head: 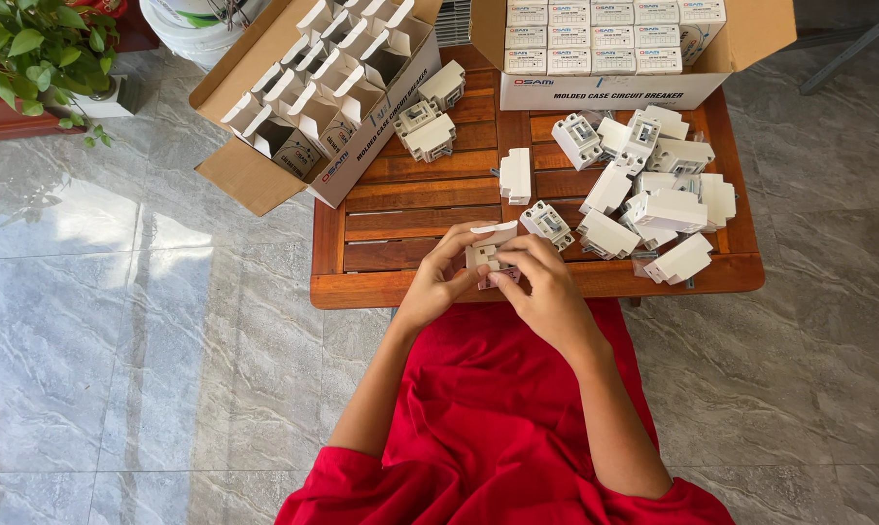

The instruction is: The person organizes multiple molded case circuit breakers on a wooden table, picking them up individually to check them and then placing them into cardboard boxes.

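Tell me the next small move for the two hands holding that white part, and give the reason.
Probably slip the small white breaker into the little white carton held above it. Both the left hand and the right hand already pinch the pair together at the wooden table edge, the carton's flap looks open, and the big cardboard box at the left holds more open cartons.

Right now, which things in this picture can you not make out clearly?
Head view only:
- White breaker: mostly hidden by left hand and right hand.
- Closed-box carton: top cut off by frame edge.
- White bucket: cut by top edge.
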